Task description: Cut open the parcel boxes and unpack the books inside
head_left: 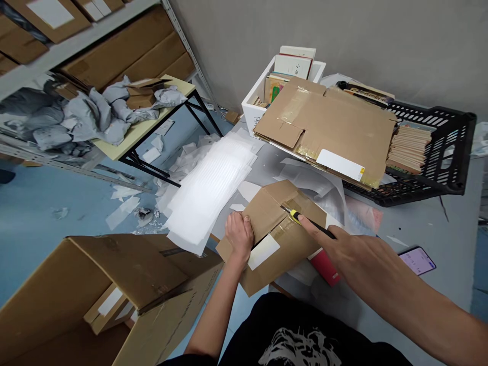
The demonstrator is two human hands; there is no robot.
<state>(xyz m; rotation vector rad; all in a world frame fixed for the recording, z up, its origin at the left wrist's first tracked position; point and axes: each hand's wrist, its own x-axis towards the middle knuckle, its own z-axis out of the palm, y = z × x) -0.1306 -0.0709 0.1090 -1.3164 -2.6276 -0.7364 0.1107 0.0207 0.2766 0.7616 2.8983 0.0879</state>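
A grey counter (419,223) is standing over a paper-littered blue floor (38,223). The left hand (239,235) is curling its fingers around the edge of the cardboard box (274,239) lying there. The right hand (353,249) is seemingly clenching a knife (305,221) against its flap.

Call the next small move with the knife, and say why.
Probably draw the utility knife slightly along the taped seam. Its tip sits at that seam on the cardboard box, the right hand grips it, and the left hand pins the box's left edge, clear of the blade.
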